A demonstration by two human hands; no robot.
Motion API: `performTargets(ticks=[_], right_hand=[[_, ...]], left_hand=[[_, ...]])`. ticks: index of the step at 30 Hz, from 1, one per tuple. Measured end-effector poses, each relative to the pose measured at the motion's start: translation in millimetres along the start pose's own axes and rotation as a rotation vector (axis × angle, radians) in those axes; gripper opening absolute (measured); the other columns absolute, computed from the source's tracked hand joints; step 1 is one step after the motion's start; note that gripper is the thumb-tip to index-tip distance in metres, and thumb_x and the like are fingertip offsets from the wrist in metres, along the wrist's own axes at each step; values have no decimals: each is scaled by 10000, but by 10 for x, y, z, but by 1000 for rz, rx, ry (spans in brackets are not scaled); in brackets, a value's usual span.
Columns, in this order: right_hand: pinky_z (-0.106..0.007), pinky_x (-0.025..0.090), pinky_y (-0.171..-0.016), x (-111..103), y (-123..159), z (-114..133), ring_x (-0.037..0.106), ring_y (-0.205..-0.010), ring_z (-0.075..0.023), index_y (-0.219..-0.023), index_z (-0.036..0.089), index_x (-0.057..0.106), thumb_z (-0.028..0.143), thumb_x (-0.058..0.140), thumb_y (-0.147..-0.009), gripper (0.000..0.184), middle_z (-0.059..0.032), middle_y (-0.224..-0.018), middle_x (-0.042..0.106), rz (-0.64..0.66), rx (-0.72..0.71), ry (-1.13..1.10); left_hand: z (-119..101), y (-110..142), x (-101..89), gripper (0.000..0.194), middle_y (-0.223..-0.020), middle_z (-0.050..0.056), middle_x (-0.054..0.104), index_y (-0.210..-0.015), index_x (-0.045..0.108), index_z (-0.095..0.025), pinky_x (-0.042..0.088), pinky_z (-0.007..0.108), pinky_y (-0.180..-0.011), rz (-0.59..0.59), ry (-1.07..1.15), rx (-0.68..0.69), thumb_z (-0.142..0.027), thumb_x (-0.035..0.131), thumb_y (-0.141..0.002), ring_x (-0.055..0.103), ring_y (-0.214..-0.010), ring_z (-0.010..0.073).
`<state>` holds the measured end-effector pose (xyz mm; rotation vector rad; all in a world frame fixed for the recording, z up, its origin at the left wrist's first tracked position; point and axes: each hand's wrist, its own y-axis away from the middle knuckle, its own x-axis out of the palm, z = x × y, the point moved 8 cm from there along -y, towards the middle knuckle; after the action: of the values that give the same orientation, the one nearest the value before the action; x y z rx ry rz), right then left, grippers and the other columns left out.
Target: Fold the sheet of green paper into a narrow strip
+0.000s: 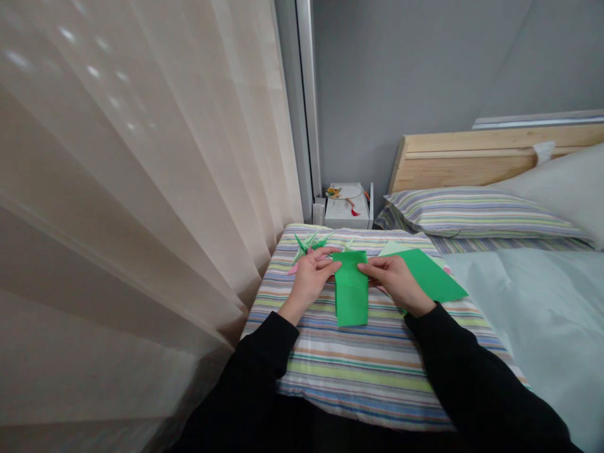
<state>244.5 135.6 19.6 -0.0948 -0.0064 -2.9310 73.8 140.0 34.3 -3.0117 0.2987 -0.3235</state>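
Note:
A folded green sheet of paper (352, 292), now a tall narrow rectangle, is held upright between my two hands above a striped cloth (358, 371). My left hand (311, 274) pinches its upper left edge, thumb on the near face. At the upper right edge, my right hand (396, 280) grips it the same way. The fingers behind the paper are partly hidden. Just beyond my left hand lie folded green paper shapes (306, 244), with pink paper under them. A flat green sheet (429, 277) rests right of my right hand, over a paler green one (392, 248).
A pleated beige curtain (189, 157) hangs close along the left. Behind the striped surface stands a small white cabinet (346, 214) with small items on top. The bed, with a striped pillow (486, 211) and wooden headboard (453, 170), is at the right.

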Motion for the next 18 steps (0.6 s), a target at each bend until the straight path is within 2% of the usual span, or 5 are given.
performTargets(ticks=[4,8,15,18], right_hand=[[-301,512,-583,-9,1,15,577,-566,-142,-649,165,739,531,858,-674,385,-8,-620,663,-22,-17,19],[-296,493,-574,-14,8,29,545,-556,-133,-620,164,712,528,855,-677,395,3,-594,626,-29,-30,36],[-275,464,-557,-24,9,27,507,-549,-119,-566,164,666,505,858,-685,408,26,-544,557,-39,-36,54],[-280,489,-570,-11,9,16,531,-554,-124,-571,169,673,512,862,-669,404,22,-556,579,-34,-12,45]], left_hand=[[-17,10,8,450,-655,0,733,-1150,699,-188,576,296,-657,7,-10,9,-299,837,-736,708,-637,192],[-24,18,18,474,-669,-6,731,-1188,699,-214,583,310,-674,18,-6,18,-284,833,-738,709,-653,200],[-38,24,16,340,-672,14,738,-1063,728,-188,560,300,-653,1,-44,38,-310,819,-760,695,-627,196],[-34,11,-5,320,-652,12,731,-1025,728,-177,542,287,-641,-22,-49,47,-315,826,-752,683,-607,186]])
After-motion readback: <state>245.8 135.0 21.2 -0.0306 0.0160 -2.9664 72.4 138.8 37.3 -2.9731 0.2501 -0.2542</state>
